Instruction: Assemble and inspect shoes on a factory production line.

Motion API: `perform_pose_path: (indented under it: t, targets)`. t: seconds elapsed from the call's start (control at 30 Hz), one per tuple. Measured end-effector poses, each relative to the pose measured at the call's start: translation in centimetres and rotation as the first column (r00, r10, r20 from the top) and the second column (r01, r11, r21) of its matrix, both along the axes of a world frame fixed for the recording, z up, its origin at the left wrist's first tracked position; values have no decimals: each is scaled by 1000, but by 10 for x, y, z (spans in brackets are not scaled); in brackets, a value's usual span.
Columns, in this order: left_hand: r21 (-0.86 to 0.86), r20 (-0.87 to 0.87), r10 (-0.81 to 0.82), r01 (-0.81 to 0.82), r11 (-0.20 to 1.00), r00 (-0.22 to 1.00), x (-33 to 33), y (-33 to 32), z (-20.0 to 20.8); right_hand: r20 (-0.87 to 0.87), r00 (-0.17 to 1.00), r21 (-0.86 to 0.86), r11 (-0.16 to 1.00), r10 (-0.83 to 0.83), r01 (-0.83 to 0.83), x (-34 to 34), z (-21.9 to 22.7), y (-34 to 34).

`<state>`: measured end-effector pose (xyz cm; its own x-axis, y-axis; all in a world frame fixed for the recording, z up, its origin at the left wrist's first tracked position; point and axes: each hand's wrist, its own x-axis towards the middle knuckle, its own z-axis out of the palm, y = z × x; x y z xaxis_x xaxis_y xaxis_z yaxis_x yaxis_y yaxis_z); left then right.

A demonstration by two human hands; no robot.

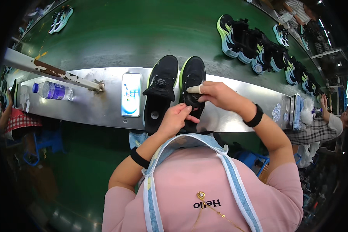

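Observation:
Two black sneakers stand side by side on the metal ledge, toes pointing away from me. My right hand (221, 95) is over the lacing of the right sneaker (193, 69), fingers pinched at it, with a pale finger cot on one finger. Close to that sneaker's opening is my left hand (174, 119), its thumb and forefinger drawn together; whatever is between them is too dark and small to make out. The left sneaker (163, 73) sits untouched, its tongue pulled up and its insole showing a round pale sticker.
Left of the sneakers lies a phone (131, 94) with a lit screen. Beyond it are a worn metal bar (54, 71) and a water bottle (54, 91). Several sneakers (236, 36) line the green belt (143, 31) at far right. Co-workers sit at both sides.

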<state>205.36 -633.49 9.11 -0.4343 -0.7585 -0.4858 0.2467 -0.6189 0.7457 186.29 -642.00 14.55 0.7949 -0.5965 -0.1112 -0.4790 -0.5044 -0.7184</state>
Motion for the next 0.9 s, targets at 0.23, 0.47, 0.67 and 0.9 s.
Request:
perform_pose_path:
  t: [0.23, 0.47, 0.67, 0.9]
  targets:
    - [-52, 41, 54, -51, 997, 998, -5, 3, 3, -44, 974, -162, 964, -222, 212, 5, 7, 22]
    - [-154, 122, 154, -135, 979, 981, -17, 13, -6, -48, 945, -417, 866, -323, 275, 17, 0, 33]
    - [-638, 557, 456, 7, 770, 694, 51, 31, 41, -84, 993, -73, 994, -86, 80, 42, 52, -35]
    - [-616, 747, 563, 49, 786, 353, 85, -3, -17, 17, 966, -458, 861, 259, -223, 113, -5, -32]
